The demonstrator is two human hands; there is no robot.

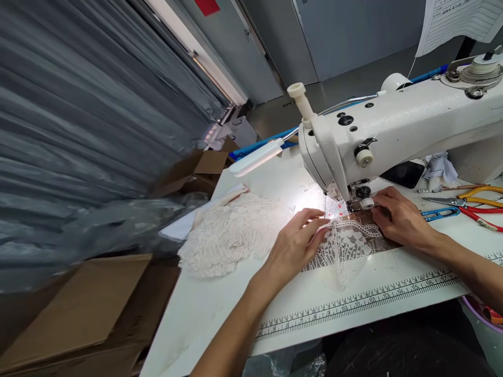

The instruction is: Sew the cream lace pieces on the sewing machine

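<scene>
A piece of white lace (349, 243) lies on the brown metal plate below the needle area of a white sewing machine (341, 141). My left hand (296, 241) is at the lace's left side, thumb and fingertips closing on its scalloped edge. Right of the needle, my right hand (403, 220) has its fingers curled inward. Its fingertips are against a small white ribbed wheel (367, 203) by the presser foot, and whatever is between them is hidden. A heap of gathered white lace (231, 235) rests on the table left of my left hand.
A printed ruler (353, 306) runs along the table's front edge. Yellow-handled scissors (471, 196), red-handled pliers (477, 214) and blue thread snips (442, 213) lie at right. A white lamp (257, 157) reaches over the table. Cardboard boxes (82, 303) stand at left.
</scene>
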